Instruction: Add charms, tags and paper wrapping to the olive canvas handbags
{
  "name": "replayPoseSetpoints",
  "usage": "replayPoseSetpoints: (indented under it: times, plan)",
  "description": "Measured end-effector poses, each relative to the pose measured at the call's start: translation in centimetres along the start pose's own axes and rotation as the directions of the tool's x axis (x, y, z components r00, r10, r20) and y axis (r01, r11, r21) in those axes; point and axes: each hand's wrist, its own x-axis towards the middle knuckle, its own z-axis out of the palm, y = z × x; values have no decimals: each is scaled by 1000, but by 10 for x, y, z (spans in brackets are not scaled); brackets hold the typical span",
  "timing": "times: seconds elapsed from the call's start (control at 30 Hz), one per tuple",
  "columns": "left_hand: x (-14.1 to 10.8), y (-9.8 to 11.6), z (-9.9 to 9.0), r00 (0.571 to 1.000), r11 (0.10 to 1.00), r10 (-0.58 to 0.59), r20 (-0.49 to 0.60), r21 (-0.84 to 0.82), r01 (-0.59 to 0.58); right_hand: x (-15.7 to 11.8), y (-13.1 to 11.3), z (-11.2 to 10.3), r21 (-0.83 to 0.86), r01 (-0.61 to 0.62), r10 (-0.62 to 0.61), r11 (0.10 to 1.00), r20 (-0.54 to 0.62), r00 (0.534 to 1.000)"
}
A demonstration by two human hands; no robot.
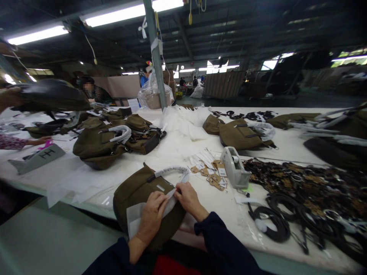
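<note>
Bare left hand [153, 214]: back up, fingers bent, tips directed toward right hand; exact grip closure unclear. Bare right hand [187, 196]: back up, fingers curled, thumb and forefinger pinched together. Hands close together ahead of torso, right slightly farther forward. Forearms converge from lower corners; both wrists exposed. Dark navy left sleeve [113, 259] ends below wrist. Dark navy right sleeve [226, 244] ends in gathered cuff near wrist.
</note>
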Motion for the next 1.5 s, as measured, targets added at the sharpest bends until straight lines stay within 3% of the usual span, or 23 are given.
replayPoseSetpoints:
  times: [0.27,0.37,0.53,0.73,0.9,1.1,1.27,1.37,1.5]
  plan:
    - [4,1,-3,999,991,45,24,126,-48,10,-1,6,24,-45,43,999,69,997]
    - [5,2,-6,990,965,107,87,230,-125,12,-3,7,-1,-76,76,997,77,994]
    - [1,0,-3,950,869,210,229,402,-289,11,-1,11,-28,-76,77,997,52,996]
    - [1,-18,15,928,816,292,230,446,-367,9,13,30,5,-27,28,1000,-49,998]
    - [1,-17,15,952,868,232,197,400,-294,-5,12,24,106,97,-77,990,-178,981]
    - [-3,-2,3,972,934,112,206,312,-174,-63,2,19,61,312,-261,948,-411,873]
    - [-3,-2,2,977,958,108,185,243,-152,-83,-4,35,-172,415,-448,893,-421,789]
    - [-2,-1,1,983,973,102,151,189,-130,-80,-7,36,-237,396,-461,887,-413,786]
    - [-1,0,-2,995,993,64,80,91,-71,-79,-10,33,-203,399,-448,894,-398,801]
